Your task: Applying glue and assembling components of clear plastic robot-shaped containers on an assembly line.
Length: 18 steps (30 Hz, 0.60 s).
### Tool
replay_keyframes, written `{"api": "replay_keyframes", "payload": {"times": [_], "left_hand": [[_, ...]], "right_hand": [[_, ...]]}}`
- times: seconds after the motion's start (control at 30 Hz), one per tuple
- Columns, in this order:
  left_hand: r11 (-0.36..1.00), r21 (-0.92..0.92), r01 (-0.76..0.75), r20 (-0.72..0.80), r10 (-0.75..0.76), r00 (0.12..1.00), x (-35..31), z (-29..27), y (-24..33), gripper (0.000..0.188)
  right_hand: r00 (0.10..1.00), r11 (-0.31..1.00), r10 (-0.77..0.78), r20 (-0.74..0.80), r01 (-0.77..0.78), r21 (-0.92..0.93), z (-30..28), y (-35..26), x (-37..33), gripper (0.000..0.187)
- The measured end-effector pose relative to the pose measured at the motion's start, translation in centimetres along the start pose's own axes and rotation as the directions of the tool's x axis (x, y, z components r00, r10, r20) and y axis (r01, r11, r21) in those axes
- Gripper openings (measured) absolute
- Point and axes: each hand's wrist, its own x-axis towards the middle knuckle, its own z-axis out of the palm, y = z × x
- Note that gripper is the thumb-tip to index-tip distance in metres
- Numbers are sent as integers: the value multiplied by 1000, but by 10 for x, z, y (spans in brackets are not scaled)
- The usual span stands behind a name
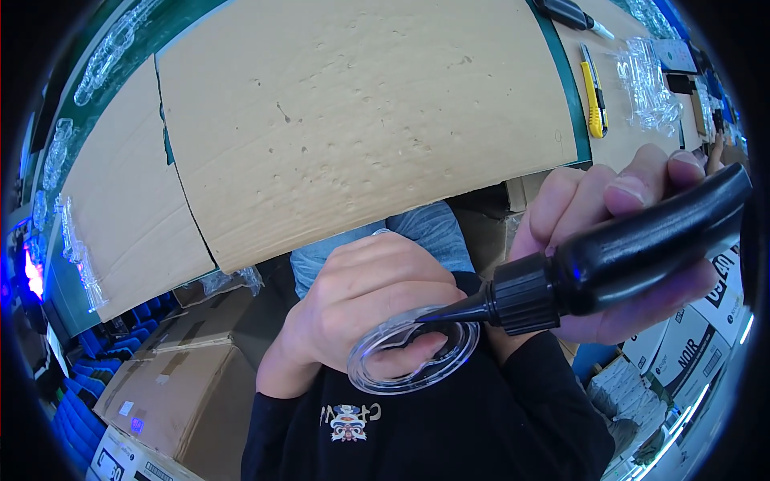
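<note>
My left hand (377, 276) is closed round a clear plastic ring (411, 386), tilted in front of my chest. One fingertip shows through the ring's opening. A black squeeze bottle (642, 252) lies in my right hand (581, 204), its fingers wrapped about the body. The bottle is tipped nearly level, its tapered nozzle (461, 311) pointing left. In this view the nozzle tip meets the ring's upper rim; whether they touch I cannot tell. No liquid can be made out at the tip.
Beyond my hands, a worn cardboard sheet (361, 104) covers the green table. On the right lie a yellow box cutter (594, 96), clear plastic pieces (648, 92) and another black bottle (565, 13). More clear pieces (78, 252) line the left edge. Cardboard boxes (172, 401) stand lower left.
</note>
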Motion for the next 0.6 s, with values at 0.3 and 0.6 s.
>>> {"api": "replay_keyframes", "payload": {"times": [0.3,0.6], "left_hand": [[1000,8,-1,-5,1,1000,0,2,-1,22],[1000,27,13,-10,-13,1000,2,2,2,23]], "right_hand": [[975,993,112,194,-101,-67,-17,-15,5,55],[985,992,-113,-133,103,-75,-5,-6,-1,56]]}}
